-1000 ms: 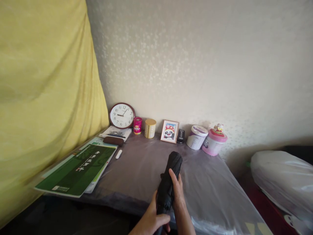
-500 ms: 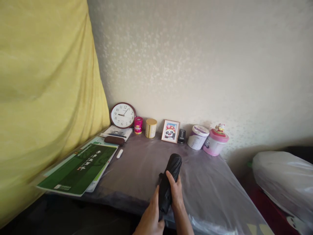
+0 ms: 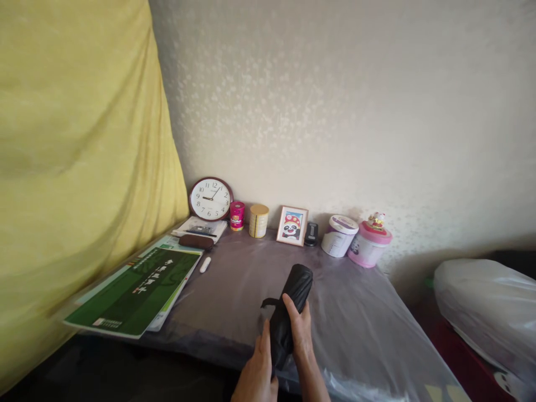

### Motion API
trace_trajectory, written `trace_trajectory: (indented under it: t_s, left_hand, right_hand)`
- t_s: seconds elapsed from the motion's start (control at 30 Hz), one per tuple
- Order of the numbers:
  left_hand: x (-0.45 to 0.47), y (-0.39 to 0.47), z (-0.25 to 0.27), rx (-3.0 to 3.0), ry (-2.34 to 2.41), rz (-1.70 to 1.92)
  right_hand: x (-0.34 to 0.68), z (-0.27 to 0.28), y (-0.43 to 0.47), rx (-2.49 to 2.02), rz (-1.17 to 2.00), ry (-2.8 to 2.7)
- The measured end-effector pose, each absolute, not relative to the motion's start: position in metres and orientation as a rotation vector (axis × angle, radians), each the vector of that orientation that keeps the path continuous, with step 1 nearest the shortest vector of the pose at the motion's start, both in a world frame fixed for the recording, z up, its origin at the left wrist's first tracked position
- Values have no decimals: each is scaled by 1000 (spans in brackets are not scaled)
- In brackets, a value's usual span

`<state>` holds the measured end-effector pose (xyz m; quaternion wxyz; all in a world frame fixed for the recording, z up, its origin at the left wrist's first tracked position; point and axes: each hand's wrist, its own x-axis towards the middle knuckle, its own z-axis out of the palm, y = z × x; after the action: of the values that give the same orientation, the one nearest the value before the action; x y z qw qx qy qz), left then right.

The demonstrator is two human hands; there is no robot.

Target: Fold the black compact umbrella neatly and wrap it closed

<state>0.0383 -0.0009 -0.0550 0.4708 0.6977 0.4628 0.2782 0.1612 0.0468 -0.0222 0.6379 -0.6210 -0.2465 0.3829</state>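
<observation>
A folded black umbrella (image 3: 288, 315) is held up over the front part of the table, tilted with its upper end leaning right and away from me. My right hand (image 3: 300, 329) grips its right side, thumb lying across the fabric. Against the lower left side, my left hand (image 3: 260, 363) is wrapped round the bottom end, where the handle is mostly hidden. A short dark strap (image 3: 269, 302) sticks out to the left from the umbrella's middle.
The table (image 3: 238, 301) has a grey cover. At left lie a green book (image 3: 138, 290), a brown case (image 3: 196, 241) and a white stick-like object (image 3: 205, 264). Along the wall stand a clock (image 3: 211, 199), tins, a picture frame (image 3: 292, 225) and tubs (image 3: 340, 237). A plastic-wrapped bundle (image 3: 486, 301) is at right.
The strap now stands out further to the left of the umbrella. My left hand has shifted slightly, while the umbrella stays in nearly the same place.
</observation>
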Motion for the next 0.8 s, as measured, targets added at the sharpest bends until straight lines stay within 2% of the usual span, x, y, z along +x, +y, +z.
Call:
trace_trajectory:
  t_s: [0.27, 0.43, 0.6, 0.7, 0.8]
  left_hand:
    - [37, 2, -30, 1175, 773, 449]
    - [42, 2, -50, 1628, 1010, 663]
    - [37, 8, -54, 1853, 1218, 512]
    - [30, 11, -42, 1624, 995, 581]
    - [27, 12, -36, 1317, 803, 470]
  right_hand:
    - [162, -16, 41, -1262, 1068, -474]
    - [162, -19, 44, -1343, 937, -547]
    - [158, -22, 45, -1332, 950, -487]
    - [157, -24, 43, -1261, 1044, -437]
    - [159, -25, 40, -1217, 1085, -430]
